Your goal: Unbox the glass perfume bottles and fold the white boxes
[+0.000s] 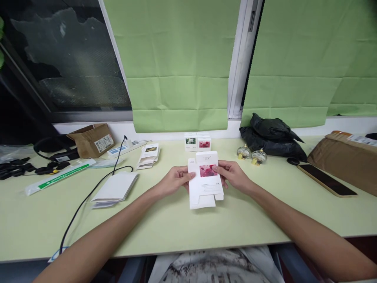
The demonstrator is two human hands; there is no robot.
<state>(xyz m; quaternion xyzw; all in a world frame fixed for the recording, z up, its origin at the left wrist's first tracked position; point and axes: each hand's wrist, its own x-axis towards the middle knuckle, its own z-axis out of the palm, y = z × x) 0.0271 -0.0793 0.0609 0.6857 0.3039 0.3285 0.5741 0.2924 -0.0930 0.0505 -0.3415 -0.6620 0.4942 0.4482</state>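
Note:
A flat, unfolded white carton (205, 181) with a red flower picture is held over the pale green table (182, 224) in the middle of the view. My left hand (174, 179) grips its left edge, thumb on top. My right hand (232, 174) pinches its right edge near the picture. Both hands are closed on the carton. Behind it stand two small assembled boxes (197, 141), one with a white flower, one with a red flower.
Two small round glass bottles (251, 155) and a black plastic bag (272, 135) lie at the back right. A phone (326, 180) and a brown parcel (346, 157) sit at far right. Flat cartons (149, 155), white sheets (114, 188), a black cable (88, 196), a cardboard box (92, 139) and a power strip (123, 148) lie left.

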